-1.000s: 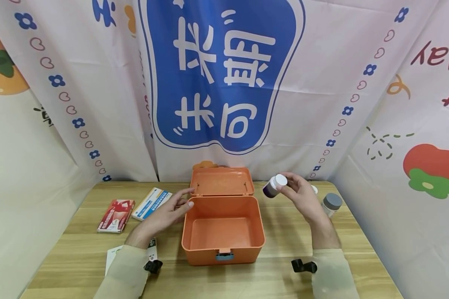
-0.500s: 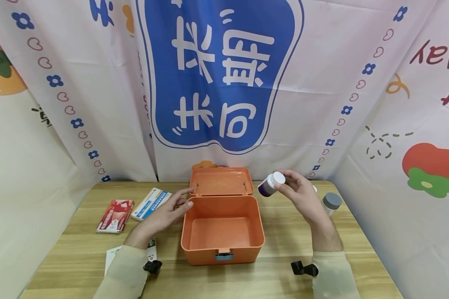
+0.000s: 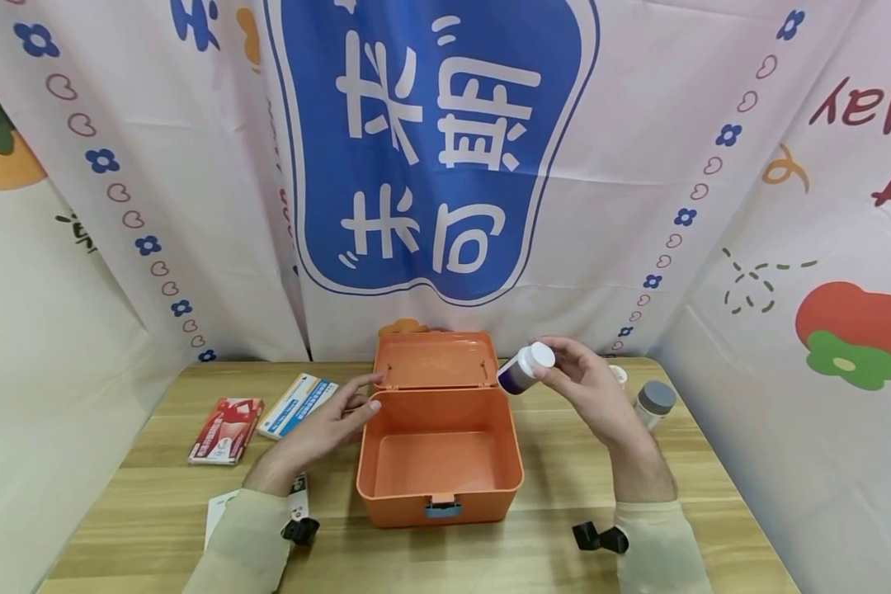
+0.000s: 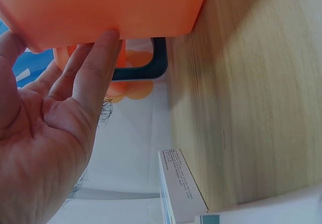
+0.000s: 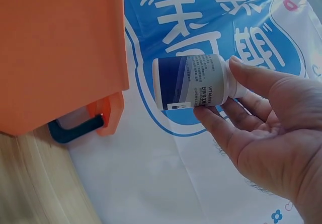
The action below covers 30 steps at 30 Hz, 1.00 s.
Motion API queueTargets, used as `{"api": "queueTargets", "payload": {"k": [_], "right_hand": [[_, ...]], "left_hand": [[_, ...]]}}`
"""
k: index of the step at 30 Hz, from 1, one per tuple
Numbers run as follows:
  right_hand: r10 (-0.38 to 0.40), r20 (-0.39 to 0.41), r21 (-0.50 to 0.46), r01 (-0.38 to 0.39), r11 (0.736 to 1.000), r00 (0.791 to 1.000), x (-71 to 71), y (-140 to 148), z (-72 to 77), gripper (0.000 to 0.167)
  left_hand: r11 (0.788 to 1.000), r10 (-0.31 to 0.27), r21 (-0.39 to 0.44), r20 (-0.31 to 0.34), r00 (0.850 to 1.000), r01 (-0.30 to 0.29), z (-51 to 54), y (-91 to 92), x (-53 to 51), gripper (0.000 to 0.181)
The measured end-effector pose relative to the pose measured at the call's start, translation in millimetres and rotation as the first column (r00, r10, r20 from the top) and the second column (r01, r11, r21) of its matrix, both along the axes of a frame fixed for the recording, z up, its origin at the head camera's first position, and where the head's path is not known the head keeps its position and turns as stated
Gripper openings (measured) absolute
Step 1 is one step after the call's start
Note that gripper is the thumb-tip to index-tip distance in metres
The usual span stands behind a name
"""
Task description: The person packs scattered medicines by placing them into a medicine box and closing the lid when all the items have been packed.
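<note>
An orange box (image 3: 441,509) stands with its lid (image 3: 436,360) tipped back, and its inside holds nothing. The left hand (image 3: 334,425) lies at the box's left rear corner; in the left wrist view that hand (image 4: 60,113) touches the orange wall with extended fingers. Beside the right rear corner, above the table, the right hand (image 3: 592,392) pinches a white and dark blue bottle (image 3: 520,373) near its white cap, tilted. In the right wrist view the bottle (image 5: 188,82) lies sideways between thumb and fingers of the right hand (image 5: 276,118).
On the wooden table (image 3: 564,495), a red carton (image 3: 226,431) and a blue and white carton (image 3: 297,407) lie left of the box. A white item (image 3: 218,513) is partly under the left sleeve. Right of the right hand are a grey-capped bottle (image 3: 653,402) and a white cap (image 3: 619,374).
The right hand has moved left with the bottle, closer to the box's right rear corner. The left hand has stayed at the box.
</note>
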State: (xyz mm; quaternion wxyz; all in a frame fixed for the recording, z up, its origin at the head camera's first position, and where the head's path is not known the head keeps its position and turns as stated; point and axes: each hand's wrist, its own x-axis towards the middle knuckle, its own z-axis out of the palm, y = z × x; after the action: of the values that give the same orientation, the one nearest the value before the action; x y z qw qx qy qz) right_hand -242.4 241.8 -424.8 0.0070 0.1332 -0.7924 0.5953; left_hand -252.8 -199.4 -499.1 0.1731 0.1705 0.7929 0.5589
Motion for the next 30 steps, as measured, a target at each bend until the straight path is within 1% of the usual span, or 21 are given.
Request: {"api": "queueTargets", "payload": {"k": [5, 9, 14, 17, 26, 30], "right_hand": [[0.068, -0.017, -0.030, -0.068, 0.997, 0.998, -0.4, -4.5, 0.5, 0.046], [0.123, -0.017, -0.023, -0.123, 0.992, 0.992, -0.5, -7.9, 0.0, 0.045], [0.174, -0.012, -0.007, -0.174, 0.985, 0.985, -0.2, -12.6, -2.3, 0.042], [0.200, -0.023, -0.004, -0.201, 0.980, 0.979, -0.3, -17.7, -4.4, 0.041], [0.210, -0.013, 0.016, -0.209, 0.978, 0.978, 0.9, -30.0, -9.3, 0.042], [0.215, -0.028, 0.025, -0.215, 0.976, 0.976, 0.4, -32.5, -10.5, 0.042]], "left_hand": [[1.000, 0.012, -0.014, 0.001, 1.000, -0.012, 2.1, -0.3, -0.2, 0.070], [1.000, 0.013, -0.009, 0.008, 1.000, -0.013, 2.6, -0.1, -0.3, 0.070], [1.000, 0.007, -0.005, 0.002, 1.000, -0.007, 1.9, 0.5, -0.2, 0.070], [1.000, 0.004, -0.009, -0.001, 1.000, -0.004, 2.3, 0.7, 0.2, 0.070], [1.000, 0.010, -0.015, 0.001, 1.000, -0.010, 0.1, 0.7, 0.3, 0.070], [1.000, 0.004, -0.010, 0.004, 1.000, -0.004, -0.3, -0.2, -0.8, 0.070]]}}
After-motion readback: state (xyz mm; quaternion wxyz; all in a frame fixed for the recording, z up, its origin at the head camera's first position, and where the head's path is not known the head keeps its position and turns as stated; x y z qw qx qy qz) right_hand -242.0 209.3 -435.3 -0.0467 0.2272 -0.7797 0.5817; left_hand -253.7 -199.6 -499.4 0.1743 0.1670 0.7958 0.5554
